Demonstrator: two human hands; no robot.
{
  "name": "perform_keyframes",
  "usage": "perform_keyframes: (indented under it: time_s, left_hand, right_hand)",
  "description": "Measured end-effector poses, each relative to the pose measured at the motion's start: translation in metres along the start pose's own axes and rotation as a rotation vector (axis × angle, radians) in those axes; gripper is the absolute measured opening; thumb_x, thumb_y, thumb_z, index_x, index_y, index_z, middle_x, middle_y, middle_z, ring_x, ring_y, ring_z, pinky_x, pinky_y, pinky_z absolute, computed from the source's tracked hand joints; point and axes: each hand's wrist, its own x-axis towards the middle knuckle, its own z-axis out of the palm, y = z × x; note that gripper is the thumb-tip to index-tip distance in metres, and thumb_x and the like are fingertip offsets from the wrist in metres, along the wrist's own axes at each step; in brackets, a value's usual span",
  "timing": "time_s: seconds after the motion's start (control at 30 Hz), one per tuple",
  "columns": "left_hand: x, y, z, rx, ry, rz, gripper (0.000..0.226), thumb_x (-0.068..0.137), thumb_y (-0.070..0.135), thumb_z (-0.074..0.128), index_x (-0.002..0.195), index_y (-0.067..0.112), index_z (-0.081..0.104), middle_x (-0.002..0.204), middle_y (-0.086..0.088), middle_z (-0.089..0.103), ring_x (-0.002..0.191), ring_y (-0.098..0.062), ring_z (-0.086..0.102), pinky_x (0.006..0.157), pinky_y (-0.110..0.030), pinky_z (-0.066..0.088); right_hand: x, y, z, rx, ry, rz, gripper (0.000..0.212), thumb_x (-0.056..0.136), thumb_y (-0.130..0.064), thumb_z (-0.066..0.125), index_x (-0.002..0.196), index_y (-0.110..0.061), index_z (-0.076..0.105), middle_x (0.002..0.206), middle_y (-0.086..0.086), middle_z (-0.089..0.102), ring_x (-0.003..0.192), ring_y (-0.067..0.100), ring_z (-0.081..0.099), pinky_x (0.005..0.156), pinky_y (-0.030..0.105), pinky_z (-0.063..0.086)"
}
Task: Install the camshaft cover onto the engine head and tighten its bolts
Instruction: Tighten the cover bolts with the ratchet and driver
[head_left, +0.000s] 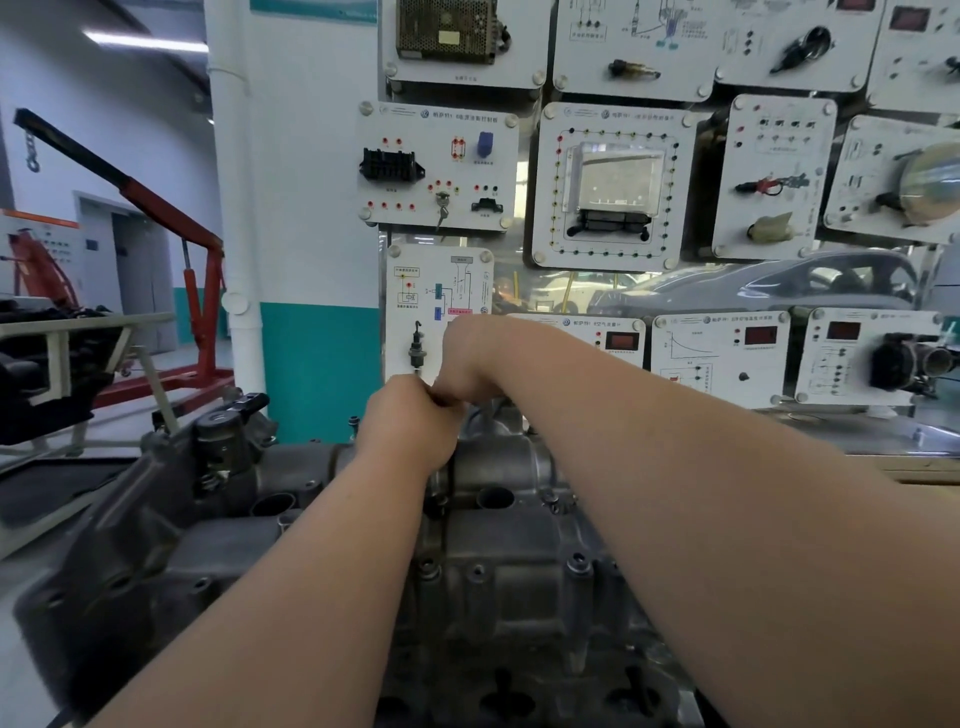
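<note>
The camshaft cover (498, 597) is on. The left hand (410, 423) and right hand (460, 364) squeeze a small dark thing (448, 401) together. I think the bolts (576, 564) still need tightening.

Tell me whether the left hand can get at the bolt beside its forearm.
Likely yes: the bolt sits uncovered on the cover, though the left hand is busy at the far end.

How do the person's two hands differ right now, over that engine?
The left hand sits lower, just above the camshaft cover; the right hand is higher. The left wrist is straight; the right wrist bends downward. Both are curled, meeting on a small dark object mostly hidden between them.
</note>
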Motion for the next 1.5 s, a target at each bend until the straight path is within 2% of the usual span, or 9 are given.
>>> perform_keyframes:
  time_s: [0.1,0.2,0.3,0.47,0.7,0.93,1.17,1.33,1.5]
  left_hand:
    - [0.003,0.002,-0.002,0.086,-0.036,-0.008,0.010,0.087,0.019,0.057,0.082,0.012,0.053,0.068,-0.001,0.050,0.061,-0.016,0.046,0.053,-0.027,0.035]
    - [0.010,0.002,-0.005,0.061,-0.030,-0.044,0.002,0.090,0.007,0.054,0.088,0.009,0.053,0.069,-0.002,0.048,0.060,-0.014,0.043,0.052,-0.024,0.032]
    - [0.004,0.002,-0.003,0.016,0.037,-0.039,0.007,0.086,0.016,0.058,0.081,0.011,0.059,0.069,-0.004,0.053,0.060,-0.017,0.047,0.049,-0.025,0.032]
    - [-0.001,0.002,-0.002,-0.001,0.042,-0.014,0.024,0.084,0.029,0.064,0.066,0.014,0.056,0.064,-0.003,0.056,0.057,-0.016,0.048,0.046,-0.022,0.028]
    - [0.007,0.007,-0.005,0.116,-0.019,-0.035,0.013,0.091,0.010,0.054,0.100,0.004,0.061,0.077,-0.006,0.055,0.066,-0.018,0.051,0.060,-0.027,0.039]
    - [-0.003,0.002,-0.001,0.006,0.063,-0.018,0.021,0.081,0.027,0.065,0.066,0.014,0.058,0.066,-0.007,0.058,0.060,-0.021,0.052,0.049,-0.023,0.033]
    - [-0.007,0.004,0.002,0.091,0.017,0.024,0.014,0.084,0.028,0.061,0.075,0.018,0.057,0.071,0.001,0.058,0.061,-0.013,0.049,0.050,-0.024,0.033]
    - [0.009,0.019,-0.026,0.497,-0.184,0.099,0.027,0.082,0.033,0.057,0.106,0.020,0.056,0.100,-0.005,0.056,0.093,-0.024,0.044,0.081,-0.034,0.043]
    - [0.010,0.013,-0.038,0.439,-0.207,0.171,0.006,0.086,0.020,0.054,0.080,0.023,0.055,0.081,0.000,0.059,0.077,-0.018,0.053,0.069,-0.029,0.047]
  right_hand:
    - [0.008,-0.002,0.010,0.107,0.090,0.079,0.019,0.091,-0.031,0.048,0.082,-0.016,0.055,0.083,0.003,0.055,0.080,0.024,0.057,0.067,0.033,0.047]
    - [0.013,-0.005,0.016,0.129,0.204,0.151,0.019,0.088,-0.037,0.050,0.082,-0.020,0.053,0.080,0.000,0.055,0.070,0.020,0.052,0.056,0.033,0.039]
    - [0.011,-0.004,0.010,0.072,0.090,0.032,0.024,0.091,-0.035,0.048,0.097,-0.016,0.061,0.079,0.003,0.055,0.073,0.021,0.055,0.068,0.033,0.048]
    - [-0.001,0.001,0.001,-0.051,0.026,-0.034,0.037,0.098,-0.032,0.045,0.065,-0.015,0.040,0.072,0.003,0.047,0.064,0.016,0.048,0.052,0.022,0.035]
    - [0.011,-0.004,0.015,0.115,0.187,0.132,0.019,0.087,-0.033,0.050,0.074,-0.021,0.047,0.079,0.000,0.057,0.072,0.020,0.055,0.056,0.033,0.038]
    - [0.001,0.008,0.002,0.018,0.074,-0.081,0.039,0.093,-0.035,0.055,0.063,-0.014,0.043,0.066,0.002,0.049,0.062,0.018,0.048,0.053,0.028,0.034]
    - [0.000,0.021,0.008,0.202,0.088,-0.081,0.040,0.088,-0.044,0.061,0.065,-0.014,0.048,0.066,0.002,0.054,0.062,0.018,0.053,0.052,0.028,0.034]
    - [0.010,0.014,0.016,0.142,0.110,-0.004,0.017,0.088,-0.028,0.050,0.084,-0.013,0.055,0.083,0.004,0.058,0.069,0.020,0.052,0.060,0.032,0.041]
    - [0.012,0.005,0.015,0.114,0.121,0.049,0.020,0.085,-0.031,0.048,0.069,-0.018,0.046,0.076,0.003,0.057,0.066,0.019,0.052,0.056,0.033,0.037]
